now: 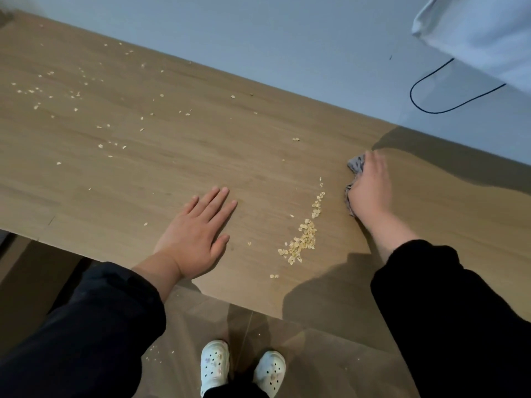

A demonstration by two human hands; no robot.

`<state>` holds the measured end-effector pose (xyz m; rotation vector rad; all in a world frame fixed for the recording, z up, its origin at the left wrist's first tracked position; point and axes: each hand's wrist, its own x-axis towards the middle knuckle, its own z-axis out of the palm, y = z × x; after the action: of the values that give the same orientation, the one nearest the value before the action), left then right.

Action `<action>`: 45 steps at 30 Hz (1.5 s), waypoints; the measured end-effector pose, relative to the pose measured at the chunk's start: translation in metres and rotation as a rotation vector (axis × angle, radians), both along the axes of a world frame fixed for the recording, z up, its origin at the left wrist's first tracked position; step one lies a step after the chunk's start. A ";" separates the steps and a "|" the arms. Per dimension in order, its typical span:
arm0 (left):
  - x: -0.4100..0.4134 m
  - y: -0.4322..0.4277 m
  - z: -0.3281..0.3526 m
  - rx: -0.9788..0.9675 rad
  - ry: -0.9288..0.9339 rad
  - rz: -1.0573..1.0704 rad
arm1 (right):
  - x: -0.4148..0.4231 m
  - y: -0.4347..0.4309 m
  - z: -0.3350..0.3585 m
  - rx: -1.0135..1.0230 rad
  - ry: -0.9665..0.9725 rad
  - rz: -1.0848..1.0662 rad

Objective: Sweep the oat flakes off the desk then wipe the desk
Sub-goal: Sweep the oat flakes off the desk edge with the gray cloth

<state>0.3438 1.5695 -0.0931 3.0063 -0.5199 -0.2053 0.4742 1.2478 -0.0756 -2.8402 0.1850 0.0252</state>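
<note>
Right hand (370, 188) at 3 o'clock, fingers pressed down on one grey cloth (354, 168), likely to herd flakes (304, 239) toward desk (143, 168) edge. Left hand (198, 234) flat, fingers spread, holding nothing, probably bracing. One gathered pile at 5 o'clock; scattered flakes toward 10, uncountable. Two hands.

The light is soft and even, cool on the wall (287, 38) and warmer on the wooden tabletop (143, 168), with no glare. Shadows fall to the right: a broad dark patch behind the right hand (370, 186) and another near the front edge under the right sleeve (448, 311). The right hand's fingers are slightly motion-blurred. The wide lens tilts and bends the tabletop edges; the corners look softer.
</note>
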 end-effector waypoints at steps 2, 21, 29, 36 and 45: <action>0.001 0.001 -0.001 0.010 -0.005 -0.004 | 0.009 0.021 0.004 0.015 0.008 0.119; 0.001 0.001 0.002 0.019 0.036 0.006 | 0.034 0.025 0.005 0.145 0.000 0.198; 0.011 -0.001 0.011 -0.038 0.068 0.017 | 0.009 -0.016 0.009 -0.069 0.035 0.499; 0.062 -0.013 0.008 -0.117 -0.008 0.212 | 0.026 -0.048 0.001 0.135 -0.007 0.177; 0.067 -0.016 -0.002 -0.073 -0.027 0.284 | 0.089 -0.012 -0.008 0.020 -0.015 0.059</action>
<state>0.4106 1.5535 -0.0955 2.9683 -0.0956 -0.1225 0.5635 1.2361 -0.0835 -2.8239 0.0973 0.0186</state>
